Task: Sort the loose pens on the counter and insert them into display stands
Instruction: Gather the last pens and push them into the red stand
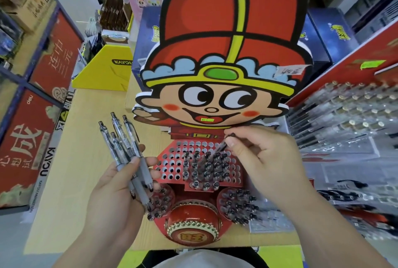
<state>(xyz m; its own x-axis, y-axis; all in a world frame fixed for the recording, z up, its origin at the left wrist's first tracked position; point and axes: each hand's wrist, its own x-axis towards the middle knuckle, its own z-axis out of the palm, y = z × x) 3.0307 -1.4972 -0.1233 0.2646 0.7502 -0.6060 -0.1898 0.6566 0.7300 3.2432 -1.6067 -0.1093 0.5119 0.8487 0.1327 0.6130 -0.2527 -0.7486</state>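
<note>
A red cartoon-figure display stand [170, 161] with a grid of holes stands on the wooden counter [86, 160]; many holes in its middle and two round side pads hold pens. My left hand [114, 194] grips a bundle of several clear pens [127, 145], fanned upward, left of the stand. My right hand [262, 158] pinches one dark pen [221, 146] between thumb and fingers, tilted, its lower end over the filled holes near the grid's upper right.
A yellow display box [103, 71] sits further back on the counter. Red boxes [28, 138] line the shelf at left. Trays of packed pens [344, 112] fill the right side. Blue boxes [331, 30] stand behind the figure's big hat.
</note>
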